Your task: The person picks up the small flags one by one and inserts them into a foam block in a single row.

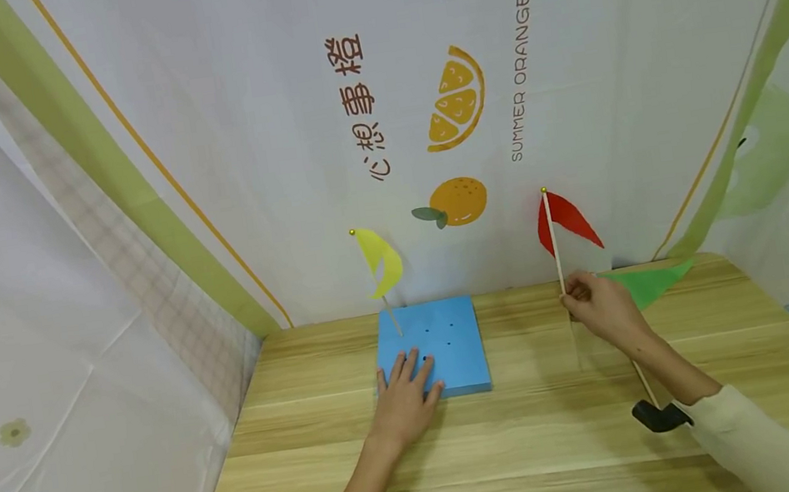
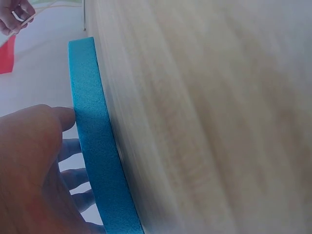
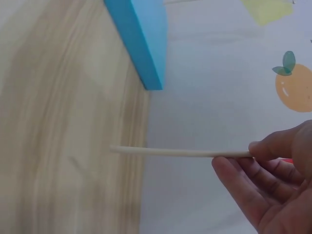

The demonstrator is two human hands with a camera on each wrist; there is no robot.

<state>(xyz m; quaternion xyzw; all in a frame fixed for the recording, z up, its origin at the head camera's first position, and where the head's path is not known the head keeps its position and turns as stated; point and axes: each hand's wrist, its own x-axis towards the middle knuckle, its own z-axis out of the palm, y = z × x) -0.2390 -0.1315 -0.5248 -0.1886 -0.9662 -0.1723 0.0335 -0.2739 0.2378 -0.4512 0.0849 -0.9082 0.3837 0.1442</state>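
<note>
Red flag (image 1: 568,215): right of the blue block (image 1: 466,364), well apart from it, near the far edge of the tabletop (image 1: 536,445). Stick close to upright, gold bead on top, lower end bare.

Right hand (image 1: 606,310) has it by the stick below the cloth, fingers (image 3: 233,174) pinching against the thumb. Right wrist view: stick's lower end free of the block, shadow on the wood apart from the tip.

Left hand (image 1: 405,404) rests on the block's near-left part, fingers spread over the top face; left wrist view has the thumb touching the edge. Dark holes dot the top.

Yellow flag (image 1: 386,254) stands in the block's far-left area, leaning left. Green flag (image 1: 648,284) is just right of the right hand, its stick partly hidden by the forearm; can't tell what supports it.

Pale sleeves, black wrist cameras (image 1: 662,415) on both arms. Behind: white curtain (image 1: 277,111) with orange prints (image 1: 462,201).
</note>
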